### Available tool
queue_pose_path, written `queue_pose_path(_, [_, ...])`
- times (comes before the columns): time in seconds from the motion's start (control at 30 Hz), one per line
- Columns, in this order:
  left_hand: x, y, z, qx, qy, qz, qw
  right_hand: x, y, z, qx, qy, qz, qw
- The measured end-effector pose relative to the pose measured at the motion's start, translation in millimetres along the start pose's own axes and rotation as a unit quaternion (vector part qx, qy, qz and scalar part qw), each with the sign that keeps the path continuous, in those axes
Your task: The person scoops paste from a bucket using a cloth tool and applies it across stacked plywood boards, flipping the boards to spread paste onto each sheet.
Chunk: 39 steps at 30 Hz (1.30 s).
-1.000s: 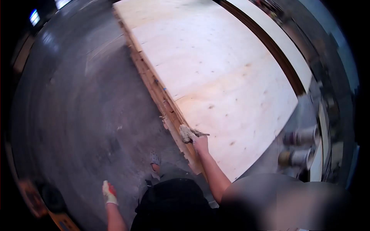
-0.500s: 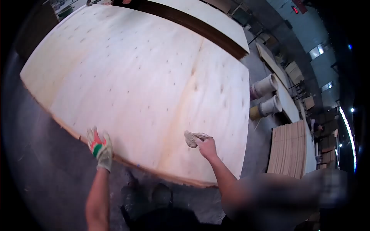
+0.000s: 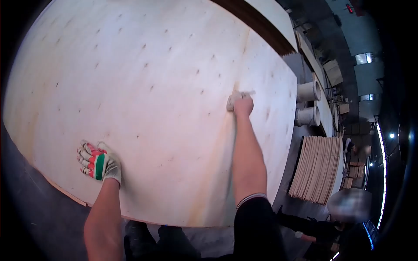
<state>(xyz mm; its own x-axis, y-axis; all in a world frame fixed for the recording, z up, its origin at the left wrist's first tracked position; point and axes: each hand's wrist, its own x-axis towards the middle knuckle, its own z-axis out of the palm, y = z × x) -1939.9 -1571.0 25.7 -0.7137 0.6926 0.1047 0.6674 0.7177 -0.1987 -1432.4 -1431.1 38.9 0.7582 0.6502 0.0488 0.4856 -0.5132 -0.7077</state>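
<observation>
A large pale wood sheet with small dark knots lies in front of me. My left hand, in a whitish glove with red and green patches, rests on its near left part, fingers somewhat spread and nothing held. Bare and reaching farther out, my right hand is closed on a crumpled greyish cloth at the sheet's surface, towards the right edge.
Two whitish buckets stand beyond the sheet's right edge. Nearer is a stack of boards. Another stack with a dark side lies at the far side. A person in dark clothes is at the lower right.
My view has turned towards the sheet. My right hand has moved the cloth farther across it, away from me. My left hand has come from beside the sheet onto its surface.
</observation>
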Motion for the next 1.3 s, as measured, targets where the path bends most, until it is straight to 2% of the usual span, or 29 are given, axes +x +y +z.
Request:
queue_pose_path(0.07, [2, 0, 0, 0.006, -0.003, -0.002, 1.000, 4, -21, 1, -0.116, -0.121, -0.088, 0.982])
queue_pose_path(0.1, [3, -4, -1, 0.007, 0.001, -0.007, 1.000, -4, -15, -2, -0.118, -0.125, -0.083, 0.982])
queue_pose_path(0.17, [3, -10, 3, 0.009, 0.019, -0.005, 1.000, -30, 2, -22, -0.100, -0.214, -0.198, 0.951])
queue_pose_path(0.2, [3, -9, 3, 0.006, 0.018, 0.004, 1.000, -54, 12, -40, -0.112, -0.225, -0.246, 0.936])
queue_pose_path(0.27, [5, -6, 0, -0.009, 0.006, -0.007, 1.000, -114, 38, -74, -0.152, -0.237, -0.269, 0.921])
queue_pose_path(0.3, [5, -5, 10, -0.029, 0.035, -0.006, 0.999, -151, 49, -90, -0.137, -0.249, -0.254, 0.925])
queue_pose_path(0.33, [7, -6, 15, -0.045, 0.052, -0.011, 0.998, -191, 50, -104, -0.184, -0.270, -0.254, 0.910])
queue_pose_path(0.37, [4, -14, 18, -0.053, 0.063, -0.007, 0.997, -231, 80, -111, -0.190, -0.270, -0.318, 0.889])
queue_pose_path(0.4, [6, -17, 17, -0.071, 0.062, 0.012, 0.996, -278, 89, -126, -0.196, -0.270, -0.300, 0.894])
queue_pose_path(0.47, [6, -33, 5, -0.102, 0.021, 0.080, 0.991, -376, 94, -158, -0.078, -0.237, -0.309, 0.918])
queue_pose_path(0.53, [6, -49, -1, -0.130, -0.016, 0.144, 0.981, -468, 123, -172, -0.107, -0.192, -0.269, 0.938])
queue_pose_path(0.6, [16, -75, 1, -0.148, 0.005, 0.312, 0.939, -530, 117, -162, -0.132, -0.151, -0.251, 0.947])
queue_pose_path(0.63, [24, -96, 11, -0.144, 0.008, 0.308, 0.940, -561, 105, -144, -0.149, -0.116, -0.215, 0.958])
queue_pose_path(0.67, [30, -113, 29, -0.184, 0.010, 0.402, 0.897, -587, 93, -129, -0.166, -0.081, -0.177, 0.967])
queue_pose_path(0.7, [39, -134, 22, -0.221, 0.011, 0.492, 0.842, -592, 73, -115, -0.225, -0.126, -0.136, 0.957])
queue_pose_path(0.73, [53, -148, 14, -0.217, 0.014, 0.488, 0.845, -593, 54, -110, -0.220, -0.130, -0.140, 0.957])
queue_pose_path(0.77, [69, -159, -26, -0.322, -0.193, 0.475, 0.796, -588, -6, -117, -0.150, -0.207, -0.016, 0.967])
queue_pose_path(0.8, [88, -166, -47, -0.411, -0.388, 0.436, 0.701, -589, -43, -119, -0.077, -0.280, 0.108, 0.951])
queue_pose_path(0.83, [109, -173, -32, -0.402, -0.190, 0.463, 0.767, -587, -12, -97, 0.009, -0.272, 0.086, 0.958])
queue_pose_path(0.87, [146, -180, -15, -0.396, -0.184, 0.452, 0.778, -590, -35, -99, 0.007, -0.256, 0.020, 0.966])
queue_pose_path(0.9, [194, -188, 8, -0.408, -0.109, 0.435, 0.795, -593, -70, -104, -0.015, -0.247, -0.042, 0.968])
queue_pose_path(0.93, [238, -198, 27, -0.417, -0.036, 0.418, 0.806, -595, -94, -106, -0.014, -0.239, -0.038, 0.970])
queue_pose_path(1.0, [322, -228, 37, -0.337, -0.052, 0.317, 0.885, -597, -144, -106, 0.035, -0.235, 0.004, 0.971])
queue_pose_path(1.07, [417, -242, 74, -0.262, 0.070, 0.289, 0.918, -577, -168, -94, 0.113, -0.224, 0.033, 0.968])
queue_pose_path(1.13, [492, -276, 95, -0.111, 0.138, 0.269, 0.947, -552, -195, -70, 0.144, -0.221, 0.029, 0.964])
queue_pose_path(1.2, [539, -295, 64, -0.034, 0.101, 0.219, 0.970, -531, -262, -40, 0.134, -0.219, 0.005, 0.967])
queue_pose_path(1.27, [608, -309, 92, -0.084, 0.073, 0.125, 0.986, -508, -335, 17, 0.164, -0.214, -0.026, 0.963])
queue_pose_path(1.3, [614, -306, 87, -0.096, 0.049, 0.071, 0.992, -495, -366, 48, 0.188, -0.220, -0.044, 0.956])
